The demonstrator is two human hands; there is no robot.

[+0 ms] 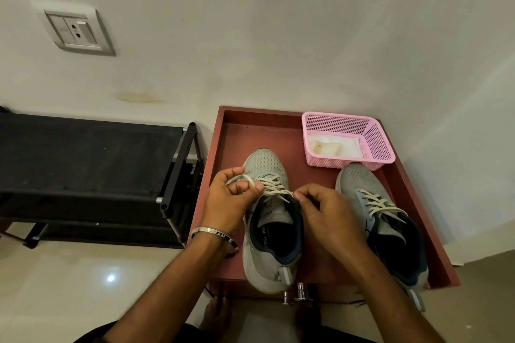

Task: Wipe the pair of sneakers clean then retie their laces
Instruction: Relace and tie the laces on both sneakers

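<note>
Two grey mesh sneakers with navy lining stand toes-away on a reddish-brown cabinet top (234, 133). The left sneaker (267, 164) has cream laces (274, 185) that both hands are working. My left hand (231, 198) pinches a lace loop at the shoe's left side. My right hand (323, 209) pinches a lace end at the top eyelets, just right of the tongue. The right sneaker (359, 178) stands beside it with its laces (379, 203) lying crossed and its heel over the front edge.
A pink plastic basket (376, 145) holding a white cloth (328, 147) sits at the back right of the cabinet top. A black shoe rack (92, 164) stands to the left against the wall. A wall socket (73, 32) is higher up. Metal knobs (299, 291) stick out below the front edge.
</note>
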